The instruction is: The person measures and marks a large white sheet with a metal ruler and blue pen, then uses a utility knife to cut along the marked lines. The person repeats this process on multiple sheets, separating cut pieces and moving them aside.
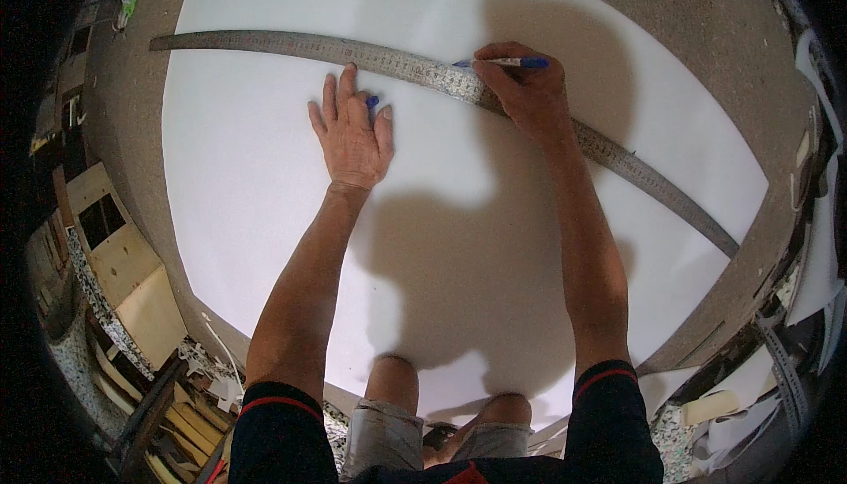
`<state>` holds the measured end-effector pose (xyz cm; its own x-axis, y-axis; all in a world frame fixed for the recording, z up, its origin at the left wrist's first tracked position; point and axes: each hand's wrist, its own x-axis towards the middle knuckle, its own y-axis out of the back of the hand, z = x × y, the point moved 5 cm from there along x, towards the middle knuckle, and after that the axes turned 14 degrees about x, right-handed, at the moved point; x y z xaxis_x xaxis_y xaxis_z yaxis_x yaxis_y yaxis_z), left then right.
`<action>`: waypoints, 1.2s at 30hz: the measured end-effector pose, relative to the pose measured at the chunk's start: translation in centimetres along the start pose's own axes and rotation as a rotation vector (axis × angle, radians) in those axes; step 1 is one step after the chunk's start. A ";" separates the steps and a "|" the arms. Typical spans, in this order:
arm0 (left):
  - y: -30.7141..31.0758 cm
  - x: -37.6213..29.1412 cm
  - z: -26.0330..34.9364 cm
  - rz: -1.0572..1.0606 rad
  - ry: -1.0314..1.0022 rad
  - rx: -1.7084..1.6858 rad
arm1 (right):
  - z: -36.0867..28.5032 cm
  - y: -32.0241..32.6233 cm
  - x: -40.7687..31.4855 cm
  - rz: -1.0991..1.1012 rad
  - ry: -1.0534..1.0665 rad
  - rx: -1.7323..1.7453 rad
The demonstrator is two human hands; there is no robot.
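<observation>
A long steel ruler (423, 72) lies across a large white sheet (251, 173), looking bowed through the lens. Its left end reaches past the sheet's edge. My right hand (533, 90) grips a pen (506, 62) with a blue end, its blue tip down at the ruler's far edge. The wrist crosses over the ruler. My left hand (354, 133) lies palm down on the sheet, fingers spread, one fingertip touching the ruler's near edge. A small blue cap (372, 101) sticks out beside its bent index finger, apparently held there; part of it is hidden.
The sheet rests on a brown board-like surface (688, 14). To the left are a pale wooden panel (132, 272) and stacked wood strips (188, 431). White sheet offcuts (734, 378) lie at the lower right. My knees (394, 381) are at the near edge; shadows darken the sheet's middle.
</observation>
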<state>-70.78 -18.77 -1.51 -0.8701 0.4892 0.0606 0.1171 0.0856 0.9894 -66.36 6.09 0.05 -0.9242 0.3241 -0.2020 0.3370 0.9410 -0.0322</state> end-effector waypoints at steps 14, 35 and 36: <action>0.1 0.1 0.0 -0.006 0.009 -0.023 | 0.7 0.1 0.4 0.046 0.058 -0.024; 3.4 0.4 -0.8 -0.148 0.148 -0.150 | -0.3 11.7 -13.3 0.174 0.340 -1.034; 3.4 0.4 -1.1 -0.140 0.165 -0.143 | -0.1 12.2 -13.1 0.152 0.376 -1.056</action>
<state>-71.29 -19.21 2.04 -0.9406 0.3324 -0.0693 -0.0688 0.0131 0.9975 -50.15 13.34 2.40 -0.9421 0.2832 0.1794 0.2945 0.4435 0.8465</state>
